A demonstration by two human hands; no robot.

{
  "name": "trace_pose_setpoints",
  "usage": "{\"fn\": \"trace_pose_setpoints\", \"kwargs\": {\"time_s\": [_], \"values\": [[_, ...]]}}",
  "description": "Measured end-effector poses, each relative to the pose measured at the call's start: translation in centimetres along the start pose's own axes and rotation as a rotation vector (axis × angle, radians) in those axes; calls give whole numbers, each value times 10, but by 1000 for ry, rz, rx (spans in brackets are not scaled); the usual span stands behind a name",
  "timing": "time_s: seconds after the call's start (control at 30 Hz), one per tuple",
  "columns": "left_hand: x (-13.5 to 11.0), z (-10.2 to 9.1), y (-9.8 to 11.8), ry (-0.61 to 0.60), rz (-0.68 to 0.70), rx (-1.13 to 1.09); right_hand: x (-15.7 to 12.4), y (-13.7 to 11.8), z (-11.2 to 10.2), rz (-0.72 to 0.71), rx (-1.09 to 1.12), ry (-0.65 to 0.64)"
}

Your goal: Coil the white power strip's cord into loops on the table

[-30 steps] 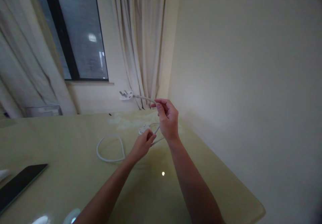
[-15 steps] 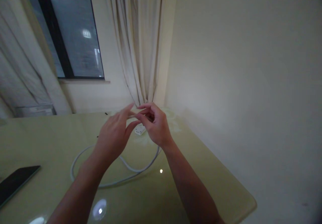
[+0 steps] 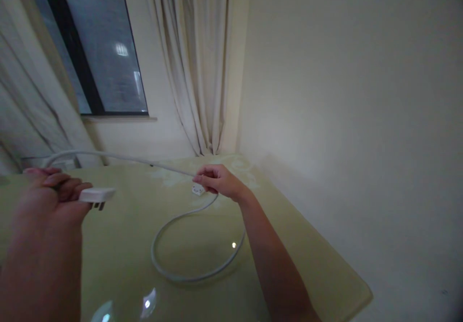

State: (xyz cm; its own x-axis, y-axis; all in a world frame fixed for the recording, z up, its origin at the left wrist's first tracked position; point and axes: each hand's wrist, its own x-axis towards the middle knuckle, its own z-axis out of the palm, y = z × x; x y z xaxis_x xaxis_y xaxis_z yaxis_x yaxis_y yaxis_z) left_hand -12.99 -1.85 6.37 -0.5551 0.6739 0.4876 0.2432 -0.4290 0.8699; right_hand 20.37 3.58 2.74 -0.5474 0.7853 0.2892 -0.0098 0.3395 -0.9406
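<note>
Now the left hand [image 3: 58,194] is curled up around the white cable [image 3: 130,159], close to the cable's end. The white three-pin plug [image 3: 96,195] pokes out of that fist, on the side that faces the right hand [image 3: 219,181]. The plug's long side runs left to right, and the prongs we can see point down. The left hand is touching the plug or very near it, and the right hand is well apart from it. The right hand pinches the same cable between thumb and fingers. How hard each hand squeezes, nobody can tell.

Between the hands, the cable makes a long bridge in the air. It comes up at the top of the left fist, bends over, and slopes down to the right hand. Below the right hand, more cable makes a big round loop on the shiny green table [image 3: 307,264]. A small white block with dark holes, maybe a socket [image 3: 197,189], sits just behind the right hand's fingers. Farther off are the pale curtain [image 3: 195,71], the dark window [image 3: 103,47] and the plain wall [image 3: 343,119].
</note>
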Motion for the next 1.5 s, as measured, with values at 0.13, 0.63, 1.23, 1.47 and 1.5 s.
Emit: {"fn": "trace_pose_setpoints", "kwargs": {"time_s": [0.13,0.63,1.23,1.47,1.5], "values": [[-3,9,-6,37,-178,-191,2,0,-12,-83,-417,318],[-86,109,-3,-671,172,771,-8,-21,59,-127,-1165,89],[-18,33,-20,-168,-124,388,-19,-28,-16,-303,-550,279],[-67,109,-16,-597,189,401,-8,-24,25,-279,-946,275],[-71,114,-17,-651,204,371,-8,-24,26,-265,-962,272]]}}
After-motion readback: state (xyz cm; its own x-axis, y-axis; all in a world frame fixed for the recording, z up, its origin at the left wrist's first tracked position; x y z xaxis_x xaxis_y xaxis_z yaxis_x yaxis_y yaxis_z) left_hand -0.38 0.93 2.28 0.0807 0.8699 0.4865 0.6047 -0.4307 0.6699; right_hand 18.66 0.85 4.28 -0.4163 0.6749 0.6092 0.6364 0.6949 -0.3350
